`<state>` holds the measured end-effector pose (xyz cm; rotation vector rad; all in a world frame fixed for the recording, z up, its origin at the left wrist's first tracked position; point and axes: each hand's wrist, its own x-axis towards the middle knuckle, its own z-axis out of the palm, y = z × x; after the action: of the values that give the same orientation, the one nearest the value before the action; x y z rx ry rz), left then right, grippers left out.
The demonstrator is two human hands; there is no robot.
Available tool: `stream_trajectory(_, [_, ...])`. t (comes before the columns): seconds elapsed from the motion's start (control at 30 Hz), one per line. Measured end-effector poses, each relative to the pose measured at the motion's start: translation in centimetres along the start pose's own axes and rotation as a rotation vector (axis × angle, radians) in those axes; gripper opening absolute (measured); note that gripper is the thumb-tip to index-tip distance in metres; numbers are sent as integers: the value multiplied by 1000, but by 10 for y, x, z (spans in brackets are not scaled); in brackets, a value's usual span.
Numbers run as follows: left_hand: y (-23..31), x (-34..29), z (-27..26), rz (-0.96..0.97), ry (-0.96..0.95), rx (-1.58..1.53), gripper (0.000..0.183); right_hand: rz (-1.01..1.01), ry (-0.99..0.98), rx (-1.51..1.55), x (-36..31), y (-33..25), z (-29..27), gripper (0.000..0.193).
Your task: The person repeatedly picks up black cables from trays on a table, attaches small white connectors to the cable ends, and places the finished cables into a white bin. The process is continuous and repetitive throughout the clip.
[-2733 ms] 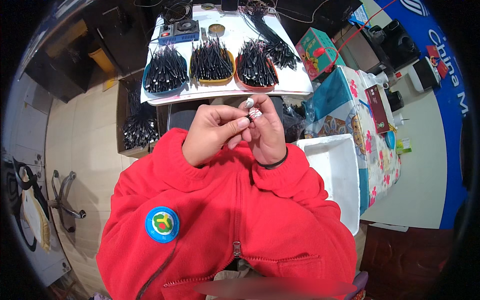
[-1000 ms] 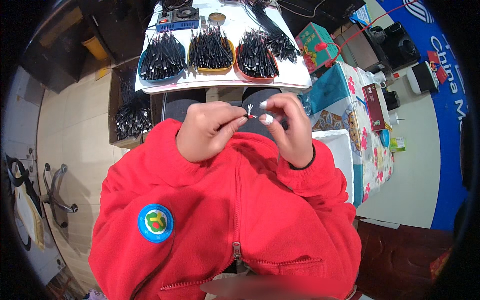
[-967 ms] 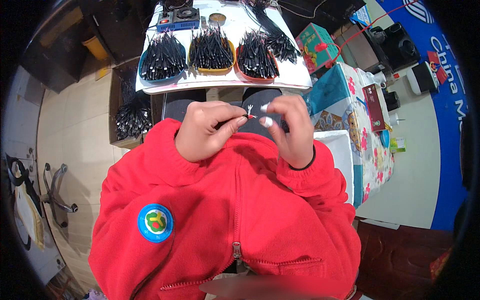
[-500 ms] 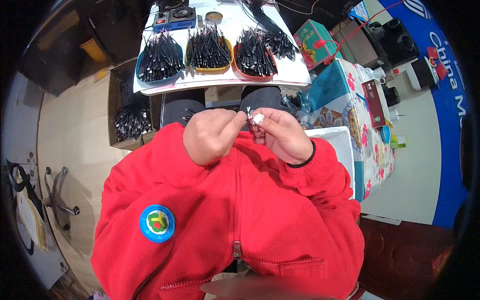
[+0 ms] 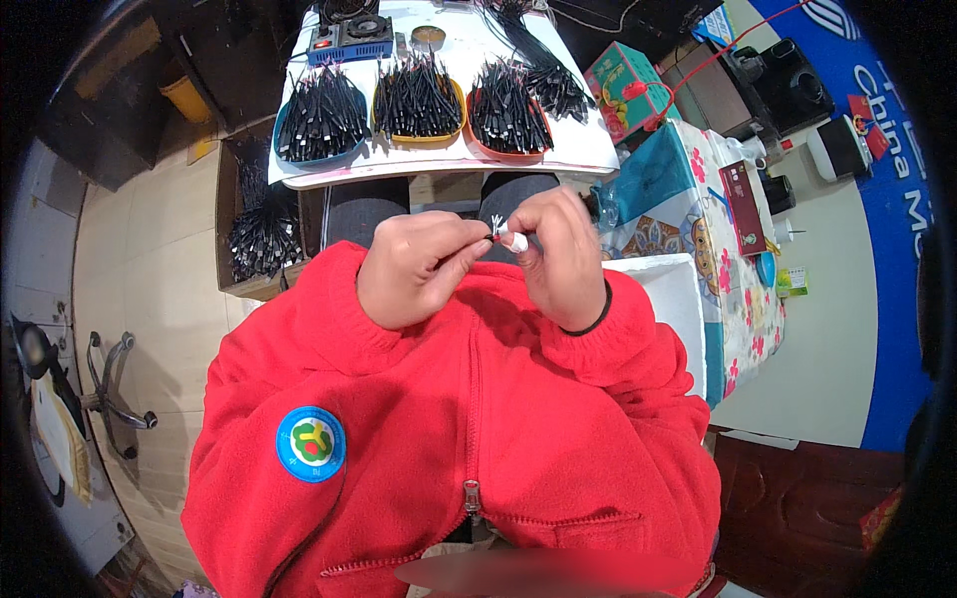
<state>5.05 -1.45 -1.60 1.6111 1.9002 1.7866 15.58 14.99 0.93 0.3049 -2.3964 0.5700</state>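
In front of my chest, my left hand (image 5: 419, 264) pinches the dark end of a thin cable (image 5: 489, 237) between thumb and fingers. Fine white and reddish wires (image 5: 497, 225) fan upward from that end. Close against it, my right hand (image 5: 560, 254) is closed, its fingertips at the base of the wires. A white wrap or piece (image 5: 517, 242) shows at its thumb tip; which one I cannot tell. Beyond my hands, bundles of black cables stand upright in a blue tray (image 5: 321, 157), a yellow tray (image 5: 419, 138) and a red tray (image 5: 510, 156).
The white table (image 5: 439, 164) also bears a blue burner-like device (image 5: 349, 45), a round tin (image 5: 428, 37) and loose black cables (image 5: 548, 80). A cardboard box of cables (image 5: 261, 234) sits at left. To the right are a flower-patterned table (image 5: 733, 329) and a white box (image 5: 663, 274).
My right hand has turned over and its fingers have curled in closer around the wires. The left hand has shifted slightly and still pinches the cable.
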Motion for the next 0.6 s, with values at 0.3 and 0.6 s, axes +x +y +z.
stream_trajectory(0.3, [-13,3,-14,-372,-250,-878,12,52,-140,244,4,-3,-22,38])
stream_trajectory(0.6, [-10,1,-9,-463,-255,-941,13,-130,-50,137,-1,-1,-13,23])
